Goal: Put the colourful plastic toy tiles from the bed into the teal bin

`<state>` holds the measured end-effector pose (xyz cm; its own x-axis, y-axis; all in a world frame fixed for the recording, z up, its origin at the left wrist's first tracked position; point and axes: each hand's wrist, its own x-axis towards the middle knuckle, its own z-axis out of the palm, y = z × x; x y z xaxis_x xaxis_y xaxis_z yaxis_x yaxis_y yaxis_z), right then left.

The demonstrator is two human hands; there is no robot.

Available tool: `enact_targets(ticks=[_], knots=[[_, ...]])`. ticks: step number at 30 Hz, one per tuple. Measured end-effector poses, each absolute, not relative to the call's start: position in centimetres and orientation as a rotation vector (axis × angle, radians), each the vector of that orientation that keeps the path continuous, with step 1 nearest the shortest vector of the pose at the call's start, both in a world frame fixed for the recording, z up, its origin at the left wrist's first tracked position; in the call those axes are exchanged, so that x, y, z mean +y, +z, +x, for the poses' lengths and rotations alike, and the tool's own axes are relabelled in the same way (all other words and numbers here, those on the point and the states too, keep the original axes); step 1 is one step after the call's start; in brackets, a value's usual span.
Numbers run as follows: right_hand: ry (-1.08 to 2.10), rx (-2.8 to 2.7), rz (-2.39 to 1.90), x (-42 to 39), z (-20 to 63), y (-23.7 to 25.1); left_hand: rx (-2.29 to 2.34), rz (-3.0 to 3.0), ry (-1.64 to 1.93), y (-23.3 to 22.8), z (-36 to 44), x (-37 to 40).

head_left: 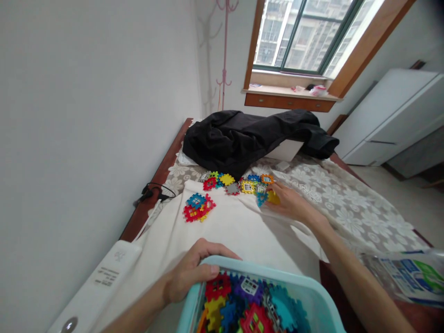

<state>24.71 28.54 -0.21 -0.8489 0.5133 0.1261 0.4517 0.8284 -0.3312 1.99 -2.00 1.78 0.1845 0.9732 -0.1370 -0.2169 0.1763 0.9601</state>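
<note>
Two hands work the collection step: left hand (189, 277) grips the light-blue plastic basket (312, 289) rim, right hand (289, 203) closes on scattered colourful interlocking plastic tiles (243, 185) on the bed; next, probably transfer to basket.

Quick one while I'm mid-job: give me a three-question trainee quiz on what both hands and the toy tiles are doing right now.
1. True or false: the left hand grips the rim of the light blue bin.
2. Which does the right hand touch? A) black jacket B) yellow tile C) plastic bag
3. Fill in: the red-and-blue tile cluster lies apart on the ____ cloth.

Key
1. True; its fingers curl over the rim.
2. B, the yellow tile at the edge of the loose tile pile.
3. White; the white cloth covers the bed.
</note>
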Motion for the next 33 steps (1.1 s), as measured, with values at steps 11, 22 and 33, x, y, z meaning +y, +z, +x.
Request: enact_targets(ticks=[11, 22, 33], knots=[[0.308, -2.599, -1.031, 31.6, 20.1, -1.3, 1.023, 1.016, 1.086, 0.8, 1.8, -2.4], [0.418, -2.721, -0.878, 34.3, 21.5, -2.8, 1.006, 1.022, 1.094, 1.7, 1.8, -2.2], [0.472, -2.718, -0.795, 34.7, 22.0, -3.1, 0.976, 1.025, 1.103, 1.8, 1.9, -2.2]])
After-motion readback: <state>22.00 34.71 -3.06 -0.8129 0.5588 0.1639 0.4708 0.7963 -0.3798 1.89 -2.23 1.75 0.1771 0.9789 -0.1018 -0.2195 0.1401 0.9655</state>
